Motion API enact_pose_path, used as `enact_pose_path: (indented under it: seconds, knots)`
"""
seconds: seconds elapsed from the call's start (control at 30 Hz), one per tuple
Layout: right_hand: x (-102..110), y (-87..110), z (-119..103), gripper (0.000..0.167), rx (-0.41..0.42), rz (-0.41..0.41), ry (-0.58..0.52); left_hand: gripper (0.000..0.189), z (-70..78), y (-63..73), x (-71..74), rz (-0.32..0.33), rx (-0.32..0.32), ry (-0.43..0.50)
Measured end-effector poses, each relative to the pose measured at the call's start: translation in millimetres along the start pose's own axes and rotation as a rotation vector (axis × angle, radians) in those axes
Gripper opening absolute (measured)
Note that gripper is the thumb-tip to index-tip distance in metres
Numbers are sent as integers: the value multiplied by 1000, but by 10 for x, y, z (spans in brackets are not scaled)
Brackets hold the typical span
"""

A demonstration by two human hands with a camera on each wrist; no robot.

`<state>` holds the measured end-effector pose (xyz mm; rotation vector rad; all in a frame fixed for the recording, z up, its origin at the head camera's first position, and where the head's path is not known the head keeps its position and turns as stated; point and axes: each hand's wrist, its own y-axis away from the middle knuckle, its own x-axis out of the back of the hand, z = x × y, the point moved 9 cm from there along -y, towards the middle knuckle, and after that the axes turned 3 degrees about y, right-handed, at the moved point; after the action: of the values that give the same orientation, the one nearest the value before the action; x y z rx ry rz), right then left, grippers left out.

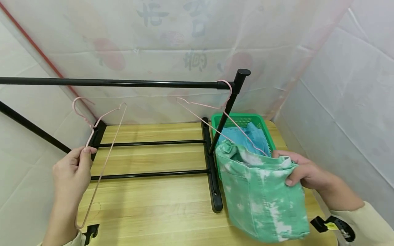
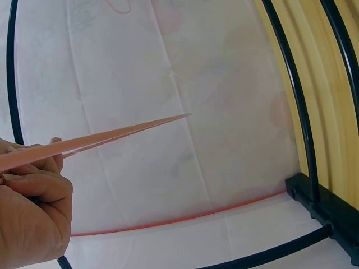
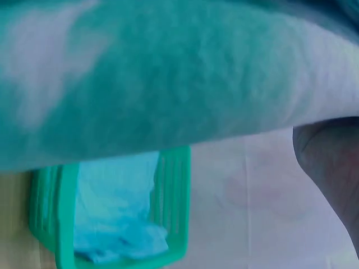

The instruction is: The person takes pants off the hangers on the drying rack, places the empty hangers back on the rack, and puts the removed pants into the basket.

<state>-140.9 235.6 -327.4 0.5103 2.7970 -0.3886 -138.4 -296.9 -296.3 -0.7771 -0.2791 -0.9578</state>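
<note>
My left hand [image 1: 72, 171] pinches one side of a pink wire hanger [image 1: 114, 140], whose hook points up and is off the rail. In the left wrist view the same hanger [image 2: 123, 128] appears nearly edge-on beside the curled fingers. My right hand [image 1: 307, 172] grips the upper right edge of a green-and-white tie-dye garment [image 1: 261, 201], thumb in front and other fingers mostly hidden behind it. A second pink hanger [image 1: 200, 103] hooks over the black rail near its right end. Its lower part reaches down into the garment's open top. Cloth fills most of the right wrist view.
The black metal rack [image 1: 138, 83] has a top rail, a right-hand upright and low crossbars above the wooden tabletop [image 1: 160, 205]. Behind the garment, a green plastic basket [image 1: 269, 131] holds blue cloth [image 1: 257, 135]. Pale sheeting [image 1: 338, 92] encloses the back and sides.
</note>
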Motion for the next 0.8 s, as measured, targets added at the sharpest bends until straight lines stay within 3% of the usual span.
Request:
enact_pose_path:
  seconds: [0.23, 0.5, 0.8]
  knots:
    - [82, 240, -131, 43, 8, 17, 9, 30, -14, 5, -22, -16, 21, 2]
    - [444, 557, -186, 53, 65, 89, -40, 29, -25, 33, -31, -28, 42, 2]
    - [790, 851, -85, 64, 76, 114, -298, 28, -25, 37, 3, -7, 19, 11]
